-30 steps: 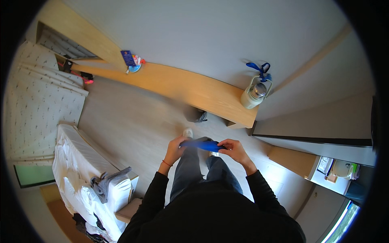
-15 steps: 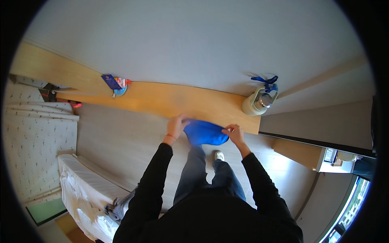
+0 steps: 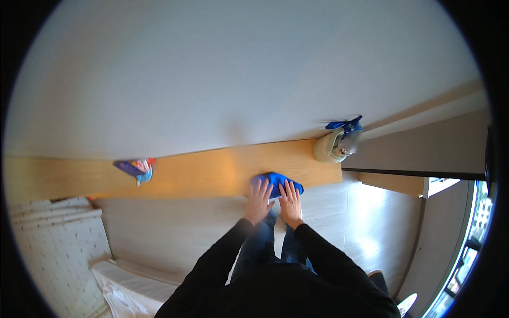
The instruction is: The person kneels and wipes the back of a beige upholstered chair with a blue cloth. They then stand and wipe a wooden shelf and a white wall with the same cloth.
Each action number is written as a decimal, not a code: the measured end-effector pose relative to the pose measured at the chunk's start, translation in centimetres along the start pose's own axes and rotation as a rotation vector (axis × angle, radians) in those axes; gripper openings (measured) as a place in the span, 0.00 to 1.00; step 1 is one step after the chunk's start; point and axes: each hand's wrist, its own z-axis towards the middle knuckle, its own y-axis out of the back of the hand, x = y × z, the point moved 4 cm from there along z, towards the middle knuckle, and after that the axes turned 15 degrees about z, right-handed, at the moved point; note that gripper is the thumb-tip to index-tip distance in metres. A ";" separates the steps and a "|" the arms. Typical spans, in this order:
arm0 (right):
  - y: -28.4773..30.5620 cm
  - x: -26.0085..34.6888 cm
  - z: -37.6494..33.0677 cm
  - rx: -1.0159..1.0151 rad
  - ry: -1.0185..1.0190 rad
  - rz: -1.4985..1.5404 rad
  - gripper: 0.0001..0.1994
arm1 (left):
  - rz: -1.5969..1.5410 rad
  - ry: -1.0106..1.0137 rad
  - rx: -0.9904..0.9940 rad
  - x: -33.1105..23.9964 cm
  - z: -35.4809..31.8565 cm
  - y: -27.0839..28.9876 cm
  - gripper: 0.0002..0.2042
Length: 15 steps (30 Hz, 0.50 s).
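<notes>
A blue cloth (image 3: 274, 179) lies bunched at the near edge of a long, narrow wooden shelf (image 3: 212, 172). On its left part rests my left hand (image 3: 258, 201), fingers stretched out and apart. Beside it, my right hand (image 3: 290, 203) lies flat on the right part, its fingers extended too. Both palms face down, and they cover much of the cloth's near side. My hands are close together, with a narrow gap between them.
At the shelf's right end stands a pale jug (image 3: 324, 148) with a shiny lid and a blue ribbon (image 3: 344, 124). Farther left lie a dark blue packet (image 3: 127, 168) and a light blue round item (image 3: 146, 176). A wall (image 3: 212, 79) rises behind; a white bed (image 3: 132, 286) is lower left.
The blue cloth, held up between both hands before, now lies on the shelf. My hands have come together and opened flat on it. The view has turned, so the shelf sits lower at left.
</notes>
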 end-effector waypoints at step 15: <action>2.5 -0.5 4.2 -0.300 -0.210 -0.279 0.26 | 0.262 -0.104 -0.191 -0.6 11.4 1.8 0.30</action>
